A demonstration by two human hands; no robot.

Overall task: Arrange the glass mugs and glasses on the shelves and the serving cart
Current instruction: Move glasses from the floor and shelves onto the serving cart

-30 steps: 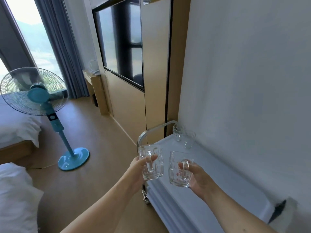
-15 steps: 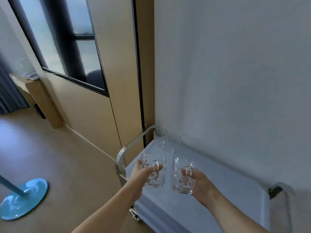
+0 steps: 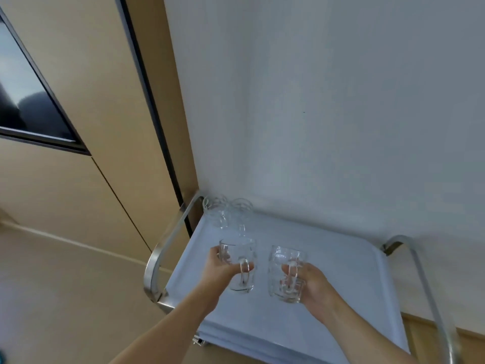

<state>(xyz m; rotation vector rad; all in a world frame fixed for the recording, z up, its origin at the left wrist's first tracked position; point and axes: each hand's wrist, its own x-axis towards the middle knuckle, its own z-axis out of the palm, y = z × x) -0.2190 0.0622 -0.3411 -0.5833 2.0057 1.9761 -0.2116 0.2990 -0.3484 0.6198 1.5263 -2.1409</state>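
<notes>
Left hand (image 3: 223, 269): grasps glass mug (image 3: 240, 267), fingers curled round body, handle toward camera.
Right hand (image 3: 313, 285): grasps second mug (image 3: 286, 275), fingers through handle.
Both mugs: upright, long axis vertical, side by side, held above cart top (image 3: 328, 261), near its left half; contact with surface cannot be told.
Two glasses (image 3: 227, 211): standing at far-left corner of cart, beyond left-hand mug.
Judgement: left hand nearer glasses; free surface lies straight below both mugs.
</notes>
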